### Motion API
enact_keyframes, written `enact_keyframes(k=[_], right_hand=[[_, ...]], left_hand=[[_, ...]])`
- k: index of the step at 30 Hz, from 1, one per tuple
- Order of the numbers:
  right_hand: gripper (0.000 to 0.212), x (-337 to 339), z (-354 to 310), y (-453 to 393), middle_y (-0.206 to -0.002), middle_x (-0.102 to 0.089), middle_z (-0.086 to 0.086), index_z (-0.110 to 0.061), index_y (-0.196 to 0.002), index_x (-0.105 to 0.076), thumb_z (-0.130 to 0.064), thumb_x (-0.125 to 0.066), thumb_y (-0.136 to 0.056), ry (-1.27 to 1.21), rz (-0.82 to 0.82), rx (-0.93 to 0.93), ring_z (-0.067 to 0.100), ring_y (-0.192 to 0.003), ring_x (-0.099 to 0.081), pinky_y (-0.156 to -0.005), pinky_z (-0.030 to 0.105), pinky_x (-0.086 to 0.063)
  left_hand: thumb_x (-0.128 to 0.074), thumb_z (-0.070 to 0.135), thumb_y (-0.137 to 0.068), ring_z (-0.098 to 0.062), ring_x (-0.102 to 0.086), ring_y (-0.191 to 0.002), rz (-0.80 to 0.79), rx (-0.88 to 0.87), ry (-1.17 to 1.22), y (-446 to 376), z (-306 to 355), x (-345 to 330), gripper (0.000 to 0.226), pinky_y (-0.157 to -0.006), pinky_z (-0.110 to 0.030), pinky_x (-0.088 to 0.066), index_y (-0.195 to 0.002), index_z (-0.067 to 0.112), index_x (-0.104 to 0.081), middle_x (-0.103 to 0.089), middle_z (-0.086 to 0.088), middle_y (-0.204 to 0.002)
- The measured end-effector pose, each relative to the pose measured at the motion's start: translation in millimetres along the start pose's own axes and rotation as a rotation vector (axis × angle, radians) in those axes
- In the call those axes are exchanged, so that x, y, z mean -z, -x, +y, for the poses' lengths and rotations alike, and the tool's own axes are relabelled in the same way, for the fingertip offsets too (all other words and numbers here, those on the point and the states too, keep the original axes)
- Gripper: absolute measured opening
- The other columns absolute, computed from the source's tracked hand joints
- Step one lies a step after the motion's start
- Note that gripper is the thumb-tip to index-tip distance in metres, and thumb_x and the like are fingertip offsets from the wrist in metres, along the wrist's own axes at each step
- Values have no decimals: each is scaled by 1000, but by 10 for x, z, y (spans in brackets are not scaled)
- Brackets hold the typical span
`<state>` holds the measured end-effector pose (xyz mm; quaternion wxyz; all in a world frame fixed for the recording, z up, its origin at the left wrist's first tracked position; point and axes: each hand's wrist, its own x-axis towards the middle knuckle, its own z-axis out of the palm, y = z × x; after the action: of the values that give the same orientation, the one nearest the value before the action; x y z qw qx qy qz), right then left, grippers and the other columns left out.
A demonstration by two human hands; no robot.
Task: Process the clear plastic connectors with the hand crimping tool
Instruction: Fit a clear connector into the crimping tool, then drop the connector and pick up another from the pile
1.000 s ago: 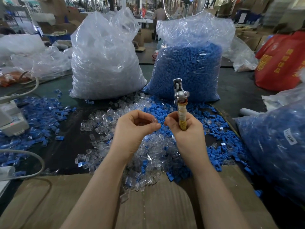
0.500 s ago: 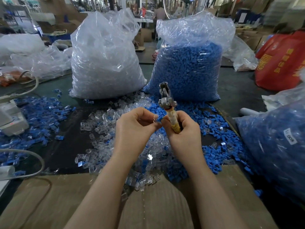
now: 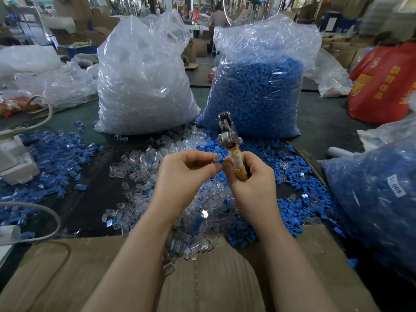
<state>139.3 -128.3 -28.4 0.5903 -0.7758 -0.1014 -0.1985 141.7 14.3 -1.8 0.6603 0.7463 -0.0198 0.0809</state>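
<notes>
The right hand [image 3: 252, 183] grips the crimping tool [image 3: 231, 149] upright, head at twelve o'clock, handy for feeding. The left hand [image 3: 184, 176] pinches a clear connector [image 3: 215, 159] just beside it; more lie heaped on the tabletop [image 3: 90, 199] below.

At frame centre the right hand [image 3: 252, 183] grips the crimping tool [image 3: 229, 145] upright by its yellowed handle, metal head up. The left hand [image 3: 182, 176] pinches a small clear connector [image 3: 215, 159] beside it, above the loose clear connectors [image 3: 144, 163] and blue pieces [image 3: 290, 167] covering the table [image 3: 90, 199].
</notes>
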Motion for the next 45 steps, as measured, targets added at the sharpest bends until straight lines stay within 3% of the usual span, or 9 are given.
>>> enact_keyframes(k=[9, 18, 24, 26, 29, 33, 37, 41, 45], right_hand=[[18, -27, 9, 0, -54, -51, -18, -23, -77, -58, -22, -66, -94, 12, -8, -33, 2, -49, -41, -48, 14, -33], [15, -13, 21, -6, -55, -51, -16, -19, -80, -61, -23, -67, -93, -12, -31, -69, 1, -49, -40, -48, 14, -33], [7, 103, 29, -33, -69, -58, 4, -17, -91, -62, -22, -67, -92, 29, -136, -120, 9, -60, -48, -58, 33, -44], [8, 170, 61, -48, -69, -56, 4, -15, -92, -61, -20, -67, -91, 60, -181, -149, 10, -61, -46, -58, 31, -42], [6, 270, 99, -66, -63, -52, -11, -18, -90, -60, -18, -66, -91, 102, -242, -174, 5, -55, -43, -53, 20, -38], [10, 344, 129, -77, -75, -55, 4, -16, -93, -57, -19, -67, -89, 220, -328, -185, 14, -61, -46, -60, 33, -39], [13, 348, 135, -75, -76, -54, -1, -20, -92, -55, -18, -67, -89, 236, -398, -213, 15, -63, -47, -63, 34, -40], [14, 275, 139, -66, -67, -50, -6, -19, -85, -54, -23, -66, -91, 212, -295, -179, 16, -60, -45, -58, 37, -39], [19, 167, 94, -54, -59, -45, -8, -13, -81, -55, -24, -66, -92, 68, -148, -117, 9, -53, -38, -52, 26, -33]], left_hand=[[-80, 9, -78, -12, -73, -79, 46, -19, 6, 3, -26, -15, 16, -73, -22, -59, -87, 22, -77, -77, 3, -80], [-80, 8, -78, -12, -73, -83, 39, -30, 30, 10, -39, -26, 18, -78, -26, -59, -88, 23, -77, -77, 4, -84], [-78, 7, -80, -19, -73, -88, 54, -5, 114, -26, -80, 15, 21, -80, -30, -59, -95, 19, -72, -76, -3, -90], [-77, 7, -80, -24, -73, -91, 63, 12, 175, -40, -88, 26, 22, -82, -33, -59, -97, 17, -69, -75, -7, -91], [-76, 4, -81, -27, -73, -93, 73, 11, 240, -56, -99, 45, 22, -83, -34, -58, -97, 15, -67, -75, -9, -90], [-76, 4, -81, -20, -73, -89, 79, -10, 225, -73, -111, 79, 22, -78, -26, -57, -97, 17, -67, -74, 0, -84], [-77, 5, -82, -13, -72, -82, 85, -39, 143, -76, -107, 88, 22, -77, -23, -57, -96, 19, -67, -74, 0, -86], [-78, 10, -82, -10, -72, -84, 88, -65, 28, -68, -98, 94, 20, -78, -22, -58, -96, 24, -73, -75, 4, -89], [-79, 10, -81, -3, -71, -78, 72, -82, -47, -32, -86, 10, 19, -72, -16, -55, -89, 27, -77, -76, 13, -83]])
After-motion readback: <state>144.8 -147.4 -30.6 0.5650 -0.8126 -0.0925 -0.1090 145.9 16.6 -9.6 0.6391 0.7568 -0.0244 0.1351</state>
